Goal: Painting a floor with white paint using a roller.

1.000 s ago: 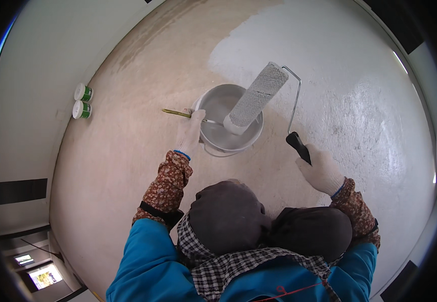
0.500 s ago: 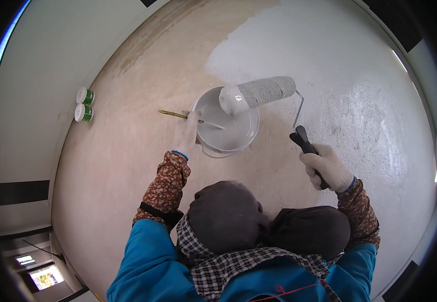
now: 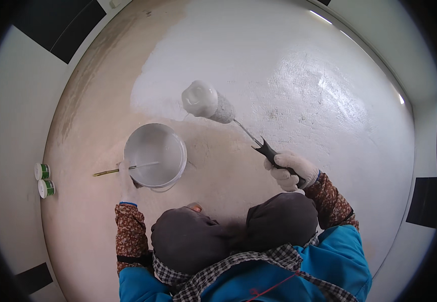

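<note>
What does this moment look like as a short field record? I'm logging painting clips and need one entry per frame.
setting: floor, part bare beige, part coated white
left hand: gloved left hand at the rim of a paint bucket
right hand: gloved right hand grips the black handle of a paint roller
roller: lifted clear of the bucket, sleeve white with paint, over the edge of the painted patch
bucket: round, white paint inside, a thin stick lying across its rim
nearby: two small green-and-white cans by the left wall
</note>
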Motion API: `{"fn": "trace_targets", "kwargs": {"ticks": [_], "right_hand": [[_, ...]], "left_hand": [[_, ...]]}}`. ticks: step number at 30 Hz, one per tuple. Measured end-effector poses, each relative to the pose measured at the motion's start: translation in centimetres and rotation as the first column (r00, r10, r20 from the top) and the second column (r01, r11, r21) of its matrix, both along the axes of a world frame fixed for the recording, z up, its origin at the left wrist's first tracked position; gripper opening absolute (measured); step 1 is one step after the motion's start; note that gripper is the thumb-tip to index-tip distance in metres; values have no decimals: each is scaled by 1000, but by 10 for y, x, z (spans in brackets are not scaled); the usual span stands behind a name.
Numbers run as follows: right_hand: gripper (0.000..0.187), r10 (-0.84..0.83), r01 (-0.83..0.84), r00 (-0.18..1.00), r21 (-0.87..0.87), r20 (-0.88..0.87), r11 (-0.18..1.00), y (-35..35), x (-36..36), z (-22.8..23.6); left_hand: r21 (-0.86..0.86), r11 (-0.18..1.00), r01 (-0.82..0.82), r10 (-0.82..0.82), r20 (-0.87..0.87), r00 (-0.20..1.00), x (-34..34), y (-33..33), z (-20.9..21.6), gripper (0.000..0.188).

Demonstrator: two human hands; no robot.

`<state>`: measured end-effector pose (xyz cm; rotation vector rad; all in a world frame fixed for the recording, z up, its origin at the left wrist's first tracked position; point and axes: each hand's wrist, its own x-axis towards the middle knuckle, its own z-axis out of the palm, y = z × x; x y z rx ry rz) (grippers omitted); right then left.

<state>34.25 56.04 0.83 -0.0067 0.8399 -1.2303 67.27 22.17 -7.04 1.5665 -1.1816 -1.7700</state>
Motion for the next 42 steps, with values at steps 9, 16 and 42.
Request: {"fn": "trace_targets", "kwargs": {"ticks": [9,16,42], "right_hand": [[21,60,413,744,529,-665,741,146,3,-10],[22,161,433,763,680,-626,592,168,4,-45],[40,928,241,184,930,-324,277,198,-56,-53]], "left_hand": [[127,991,-47,39,66,997,28,1,-19,70],[81,995,-62,62,11,998,31,2,-22,76],[-43,974,-221,225,152,962,8,11,-3,77]]}}
